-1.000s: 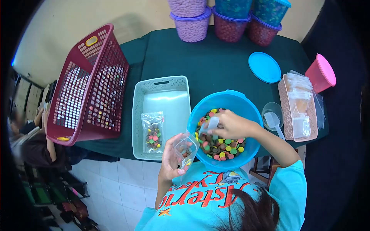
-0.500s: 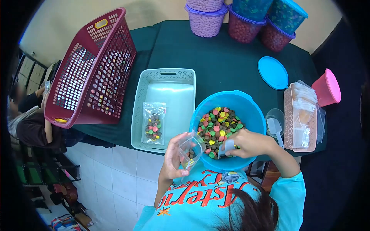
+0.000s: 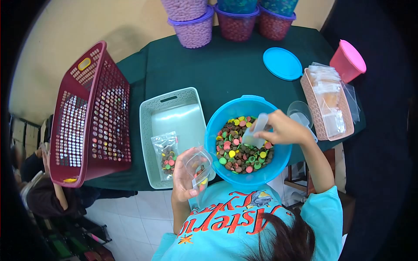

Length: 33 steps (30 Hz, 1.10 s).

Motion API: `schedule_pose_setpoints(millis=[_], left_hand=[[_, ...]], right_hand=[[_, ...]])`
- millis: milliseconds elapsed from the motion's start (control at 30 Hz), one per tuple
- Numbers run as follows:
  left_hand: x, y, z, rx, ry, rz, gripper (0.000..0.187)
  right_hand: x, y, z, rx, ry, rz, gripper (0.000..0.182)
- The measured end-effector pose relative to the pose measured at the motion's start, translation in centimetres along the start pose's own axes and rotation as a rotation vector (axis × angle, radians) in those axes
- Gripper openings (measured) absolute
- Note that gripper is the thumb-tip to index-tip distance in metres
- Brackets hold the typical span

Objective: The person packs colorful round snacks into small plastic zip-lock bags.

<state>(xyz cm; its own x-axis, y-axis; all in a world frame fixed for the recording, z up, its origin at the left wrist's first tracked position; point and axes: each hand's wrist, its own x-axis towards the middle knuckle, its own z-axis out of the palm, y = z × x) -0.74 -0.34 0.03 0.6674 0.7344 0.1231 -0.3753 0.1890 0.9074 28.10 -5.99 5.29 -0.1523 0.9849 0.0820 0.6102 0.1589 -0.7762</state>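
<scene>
My left hand (image 3: 182, 180) grips an open clear zip pouch (image 3: 199, 162) with a few coloured chocolate buttons inside, its mouth spread wide. In my right hand (image 3: 285, 127) is a translucent plastic scoop (image 3: 253, 138), tilted over the blue basin (image 3: 282, 154). Brown, pink, green and yellow chocolate buttons (image 3: 237, 150) fill the basin's lower part. To the left, a pale green tray (image 3: 176, 113) carries one partly filled pouch (image 3: 166, 157), lying near its front end.
A tall maroon basket (image 3: 89, 130) stands at left, with a seated person beyond it. A pink basket (image 3: 320, 113) of clear bags, a clear bowl (image 3: 300, 111), a blue lid (image 3: 282, 63) and a pink tub (image 3: 348, 61) occupy the right. Stacked candy tubs (image 3: 237, 26) line the back.
My right hand has lifted the scoop from among the chocolate buttons to above them. My left hand still holds the pouch beside the basin. The camera view has shifted.
</scene>
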Motion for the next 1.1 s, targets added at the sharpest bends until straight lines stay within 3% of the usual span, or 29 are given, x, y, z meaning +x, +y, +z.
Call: schedule_pose_setpoints(millis=[100,167,267,433,500,533,633,800,900,967,1033,1100], left_hand=[[0.6,0.0,-0.7,-0.008,-0.081,-0.03,0.098],[1.0,0.3,-0.9,0.0,-0.126,-0.054,0.098],[1.6,0.4,-1.9,0.012,-0.215,-0.067,0.097],[2.3,1.4,-2.3,-0.046,-0.214,-0.12,0.097],[2.7,1.6,-2.6,-0.055,-0.202,-0.1,0.097],[2.9,1.6,-2.7,-0.056,-0.213,-0.102,0.097],[3.3,1.5,-2.9,-0.011,-0.226,-0.058,0.097],[3.1,1.9,-3.0,0.028,-0.196,-0.087,0.098],[2.7,1.7,-3.1,0.051,-0.152,-0.041,0.098],[2.3,1.8,-3.1,0.062,-0.113,-0.023,0.098],[1.8,1.9,-3.1,0.077,-0.065,0.002,0.099],[1.1,2.0,-3.3,0.105,-0.001,0.03,0.098]], right_hand=[[0.5,-1.3,0.4,-0.094,0.155,0.177,0.02],[0.9,0.2,2.5,-0.117,0.251,0.109,0.019],[0.5,0.3,3.8,-0.144,0.068,0.087,0.018],[-0.5,-1.2,2.3,-0.004,0.125,0.258,0.021],[-0.7,-0.9,2.1,-0.055,0.038,0.454,0.02],[-0.9,0.3,2.8,-0.051,-0.019,0.36,0.02],[-0.7,0.4,3.5,-0.094,-0.067,0.459,0.021],[0.0,2.3,4.7,0.0,0.061,0.506,0.031],[0.8,2.1,4.1,-0.041,-0.018,0.571,0.032],[1.5,0.7,3.0,0.04,-0.189,0.641,0.033],[1.3,1.5,3.9,0.365,-0.261,0.62,0.036],[1.6,1.3,4.4,0.308,-0.351,0.613,0.036]])
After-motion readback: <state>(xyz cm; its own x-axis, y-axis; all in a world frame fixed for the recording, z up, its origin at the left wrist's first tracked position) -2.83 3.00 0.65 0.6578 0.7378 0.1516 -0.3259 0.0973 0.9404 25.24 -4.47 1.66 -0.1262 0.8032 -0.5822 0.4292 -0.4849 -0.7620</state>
